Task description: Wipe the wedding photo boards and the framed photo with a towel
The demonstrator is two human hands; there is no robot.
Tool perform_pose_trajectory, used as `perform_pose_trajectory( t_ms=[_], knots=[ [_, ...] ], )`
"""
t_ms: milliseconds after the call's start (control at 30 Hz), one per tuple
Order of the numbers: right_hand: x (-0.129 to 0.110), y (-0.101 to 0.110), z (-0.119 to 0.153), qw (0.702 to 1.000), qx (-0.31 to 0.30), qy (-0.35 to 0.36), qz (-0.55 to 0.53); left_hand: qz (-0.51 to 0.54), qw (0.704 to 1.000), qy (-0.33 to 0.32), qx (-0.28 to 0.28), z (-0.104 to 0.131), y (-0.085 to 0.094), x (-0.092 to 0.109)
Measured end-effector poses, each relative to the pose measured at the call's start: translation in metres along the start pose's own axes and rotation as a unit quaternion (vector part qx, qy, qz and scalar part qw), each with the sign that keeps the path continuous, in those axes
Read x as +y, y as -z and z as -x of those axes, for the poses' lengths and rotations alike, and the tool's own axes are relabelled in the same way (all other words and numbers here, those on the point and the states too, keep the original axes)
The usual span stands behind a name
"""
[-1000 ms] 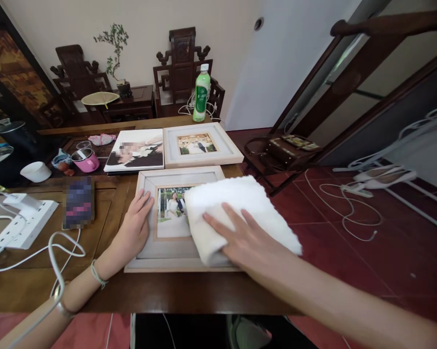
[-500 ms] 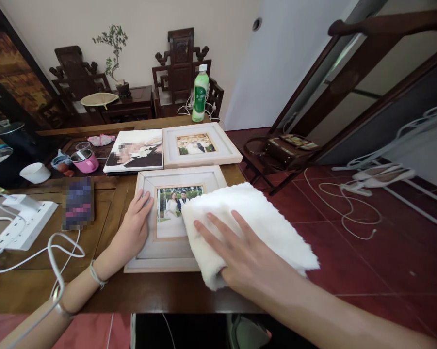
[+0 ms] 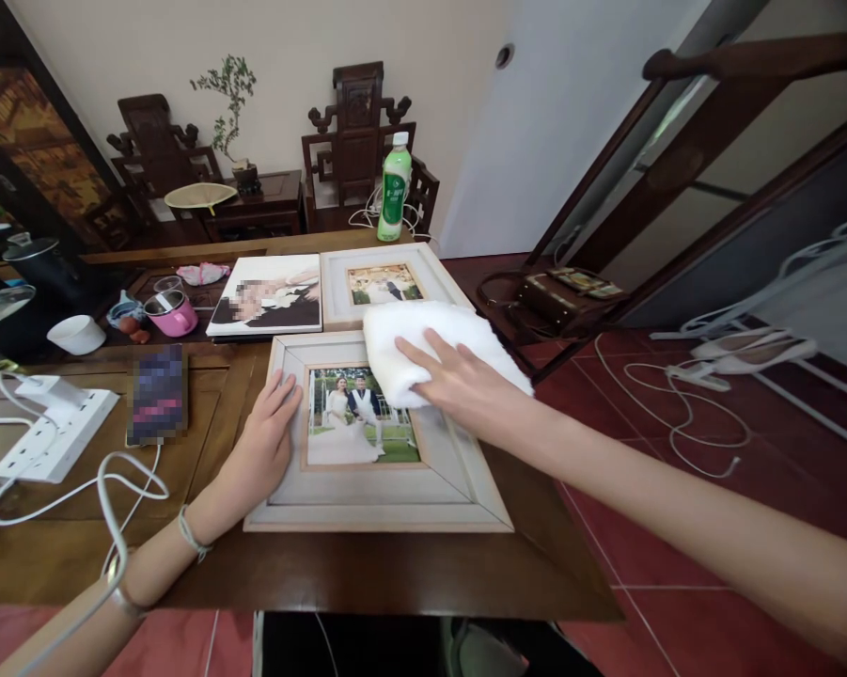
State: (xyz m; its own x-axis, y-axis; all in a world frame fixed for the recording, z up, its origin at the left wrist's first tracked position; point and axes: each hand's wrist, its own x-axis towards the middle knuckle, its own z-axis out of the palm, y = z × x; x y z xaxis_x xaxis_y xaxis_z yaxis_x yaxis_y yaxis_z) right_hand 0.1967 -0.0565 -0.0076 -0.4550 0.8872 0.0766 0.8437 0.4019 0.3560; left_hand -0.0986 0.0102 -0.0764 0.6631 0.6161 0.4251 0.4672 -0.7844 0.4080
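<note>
A pale wooden picture frame (image 3: 381, 517) with a photo of a seated couple lies flat near the table's front edge. My left hand (image 3: 272, 432) rests on its left side, fingers lightly spread. Under my right hand (image 3: 451, 376) is a fluffy white cloth (image 3: 451, 324), pressed on the frame's upper right part and covering that corner. The thumb side of this hand tucks into the cloth's folded edge. Behind, a second pale frame (image 3: 335, 287) is partly covered by the cloth, beside a white-edged photo panel (image 3: 264, 296).
A green bottle (image 3: 393, 193) stands at the table's back edge. To the left are a pink cup (image 3: 173, 315), a white bowl (image 3: 76, 335), a phone (image 3: 157, 395) and a power strip (image 3: 56, 432) with loose white cables. A chair (image 3: 556, 301) with a bag stands at the right.
My right hand and the cloth have moved up and away, from the frame's right side to its upper right corner. The whole photo now shows. My left hand stays on the frame.
</note>
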Motion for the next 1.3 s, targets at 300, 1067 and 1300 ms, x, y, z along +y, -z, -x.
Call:
perform_pose_trajectory(
  t_ms=[300,1067,1300],
  knots=[
    [-0.038,0.003,-0.002,0.999,-0.023,-0.011,-0.024,-0.011,1.000,0.023,-0.012,0.000,0.002,0.004],
    [-0.011,-0.007,-0.033,0.998,-0.019,-0.041,-0.032,-0.016,1.000,-0.009,-0.018,-0.001,0.004,0.001],
    [-0.055,0.009,-0.003,0.995,-0.065,-0.042,-0.067,-0.020,1.000,0.001,-0.008,-0.002,0.001,0.001]
  ],
)
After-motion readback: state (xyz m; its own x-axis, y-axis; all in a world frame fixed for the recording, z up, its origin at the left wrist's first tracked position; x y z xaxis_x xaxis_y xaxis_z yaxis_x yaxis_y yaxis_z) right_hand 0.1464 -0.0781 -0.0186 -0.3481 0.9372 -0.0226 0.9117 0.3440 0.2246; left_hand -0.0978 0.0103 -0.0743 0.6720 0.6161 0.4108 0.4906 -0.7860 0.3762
